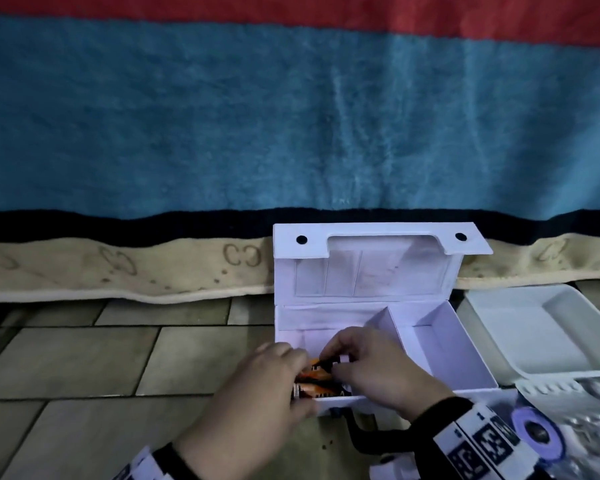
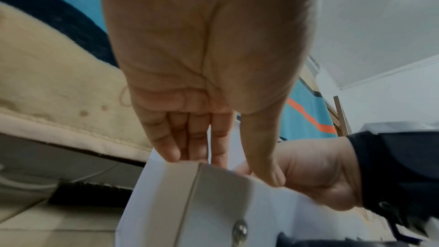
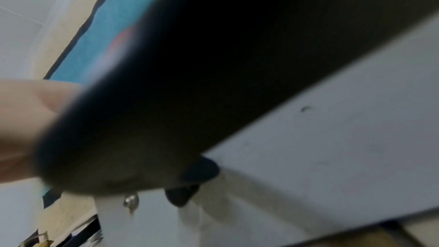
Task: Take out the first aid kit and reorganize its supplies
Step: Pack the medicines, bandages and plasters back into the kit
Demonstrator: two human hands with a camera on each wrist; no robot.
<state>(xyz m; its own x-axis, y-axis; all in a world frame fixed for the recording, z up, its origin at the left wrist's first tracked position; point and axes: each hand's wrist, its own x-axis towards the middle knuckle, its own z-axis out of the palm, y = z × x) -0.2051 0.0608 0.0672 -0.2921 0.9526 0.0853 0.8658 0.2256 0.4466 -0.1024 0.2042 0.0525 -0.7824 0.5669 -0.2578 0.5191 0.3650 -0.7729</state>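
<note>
White first aid kit box (image 1: 378,323) sits open on the tiled floor (image 1: 84,358), lid upright against the blanket edge (image 1: 118,268) of the bed at the far side. Box has a divider: larger left compartment, empty right compartment (image 1: 440,351). Both hands are in the near-left compartment. Left hand (image 1: 257,386) has fingers over the near-left corner wall, thumb outside on the near wall, fingers curled round orange-black packets (image 1: 317,384). Right hand (image 1: 378,368) pinches the top packet with curled fingertips. Left wrist view: fingers (image 2: 190,142) reach over the box rim, thumb presses the outer wall. Right wrist view mostly blocked by a dark sleeve, blurred. White tray (image 1: 534,330) lies just right of the box, near touching; tape roll (image 1: 537,434) and clear packaging at near right. Open floor left of the box; right side crowded.
</note>
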